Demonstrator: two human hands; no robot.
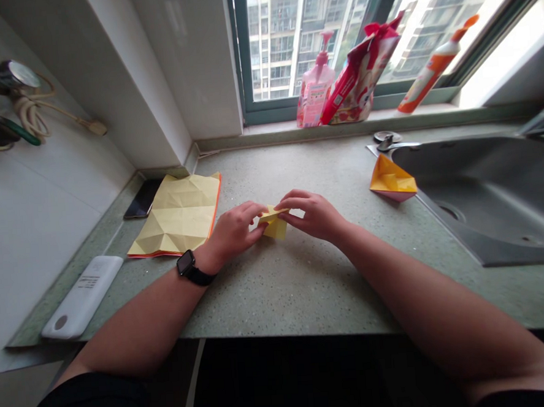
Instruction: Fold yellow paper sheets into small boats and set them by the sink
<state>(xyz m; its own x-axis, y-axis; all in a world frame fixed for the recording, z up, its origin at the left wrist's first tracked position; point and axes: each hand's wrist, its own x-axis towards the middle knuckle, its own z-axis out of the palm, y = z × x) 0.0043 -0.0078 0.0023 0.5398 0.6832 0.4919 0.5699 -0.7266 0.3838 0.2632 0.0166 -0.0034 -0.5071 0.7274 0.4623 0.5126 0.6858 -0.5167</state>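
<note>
Between my hands, just over the middle of the counter, is a small folded piece of yellow paper (276, 228). My left hand (239, 227) pinches its left side between thumb and fingers. On the opposite side, my right hand (312, 213) grips the upper right edge in the same way. One flap hangs down toward me, and the fingertips hide parts of the upper folds. To the left lies a creased sheet of pale yellow paper (175, 203) on top of orange-edged sheets. A folded orange paper boat (393, 181) sits at the right, by the sink.
A steel sink (493, 196) takes up the right side. A dark phone (143, 198) and a white power bank (83, 296) lie at the left. On the windowsill stand a pink pump bottle (315, 93), a red bag (360, 75) and an orange-and-white bottle (430, 74).
</note>
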